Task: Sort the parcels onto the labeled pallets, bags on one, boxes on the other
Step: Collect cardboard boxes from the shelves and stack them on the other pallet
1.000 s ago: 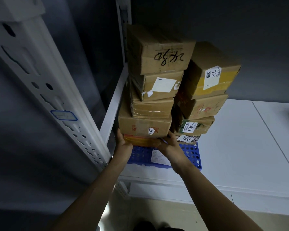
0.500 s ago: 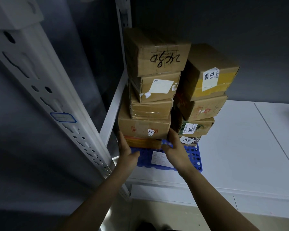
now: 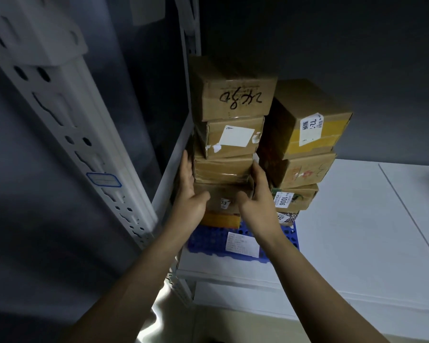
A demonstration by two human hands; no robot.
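Note:
Two stacks of cardboard boxes stand on a blue plastic pallet (image 3: 208,243) that carries a white paper label (image 3: 242,243). The left stack has a top box with handwriting (image 3: 233,95), a box with a white sticker (image 3: 233,137), a taped third box (image 3: 221,169), a fourth box (image 3: 223,198) and a yellow-taped bottom box (image 3: 223,220). My left hand (image 3: 188,191) lies flat against the stack's left side, thumb on the fourth box's front. My right hand (image 3: 258,194) presses its right side the same way. The right stack (image 3: 307,120) stands close beside it.
The pallet sits on a white shelf board (image 3: 357,231), which stretches bare to the right. A perforated white rack upright (image 3: 72,120) slants down at the left, another post (image 3: 188,33) stands behind the boxes. A dark wall backs the shelf.
Both hands have risen from the bottom box's lower edge to the sides of the third and fourth boxes in the left stack. The stacks look unmoved.

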